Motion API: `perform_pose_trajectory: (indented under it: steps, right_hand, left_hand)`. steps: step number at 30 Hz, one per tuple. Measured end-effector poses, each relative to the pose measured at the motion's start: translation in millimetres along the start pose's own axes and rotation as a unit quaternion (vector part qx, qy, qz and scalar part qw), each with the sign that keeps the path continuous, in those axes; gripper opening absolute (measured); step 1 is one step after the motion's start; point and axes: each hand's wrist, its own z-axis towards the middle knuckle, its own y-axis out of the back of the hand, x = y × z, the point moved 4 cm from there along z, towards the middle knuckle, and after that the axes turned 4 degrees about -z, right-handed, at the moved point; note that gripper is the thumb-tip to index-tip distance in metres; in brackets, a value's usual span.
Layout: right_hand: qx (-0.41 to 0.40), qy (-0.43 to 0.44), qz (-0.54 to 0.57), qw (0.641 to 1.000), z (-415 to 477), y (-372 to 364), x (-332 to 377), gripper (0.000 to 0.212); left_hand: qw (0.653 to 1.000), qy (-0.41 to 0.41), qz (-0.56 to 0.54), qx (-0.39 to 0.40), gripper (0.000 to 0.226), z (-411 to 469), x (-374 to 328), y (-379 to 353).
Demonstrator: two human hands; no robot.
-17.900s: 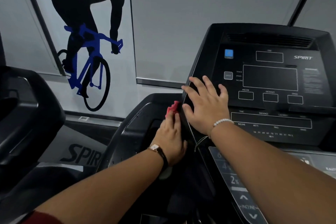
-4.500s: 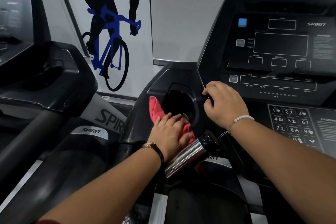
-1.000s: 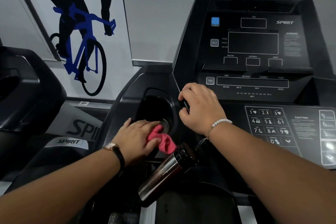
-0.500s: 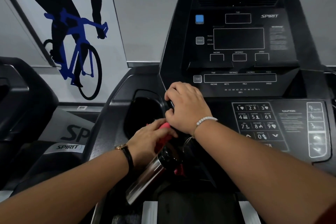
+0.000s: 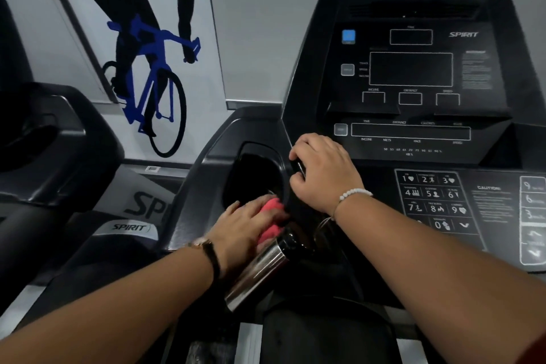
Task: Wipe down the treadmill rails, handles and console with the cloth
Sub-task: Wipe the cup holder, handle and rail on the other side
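Left grip [image 5: 248,227]: fingers laid fairly flat, pressing the pink cloth [image 5: 270,206] onto the near rim of the cup holder [image 5: 254,171]. The frame is motion-blurred and shows no clear pinch. Right grip [image 5: 325,174]: fingers curled round the left edge of the console [image 5: 410,68], likely bracing. Steel bottle [image 5: 260,272] lies tilted just beside the left wrist, cap near the cloth. To do it well: run the full rim with even pressure, dip into the recess, and steer the cloth clear of the bottle. Keypad [image 5: 431,195] probably next.
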Motion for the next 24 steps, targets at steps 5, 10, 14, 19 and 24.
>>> perform_pose_trajectory:
  steps: [5,10,14,19,24]
  right_hand:
    - [0.002,-0.011,-0.002,1.0,-1,1,-1,0.023]
    - [0.013,-0.018,-0.014,1.0,-5,4,2,0.026]
    - [0.019,-0.019,-0.026,0.999,-6,5,3,0.029]
    - [0.011,-0.021,-0.027,0.999,-4,4,4,0.028]
    - [0.004,-0.02,-0.032,0.999,0,2,3,0.026]
  left_hand:
    - [0.999,0.04,0.017,0.019,0.05,-41,52,9]
    - [0.965,0.242,0.006,-0.1,0.042,-23,71,26]
    - [0.978,0.174,0.018,-0.11,0.048,-46,49,21]
    - [0.978,0.134,0.037,-0.155,0.034,-107,66,32]
    - [0.961,0.209,0.037,-0.178,0.045,-80,85,36]
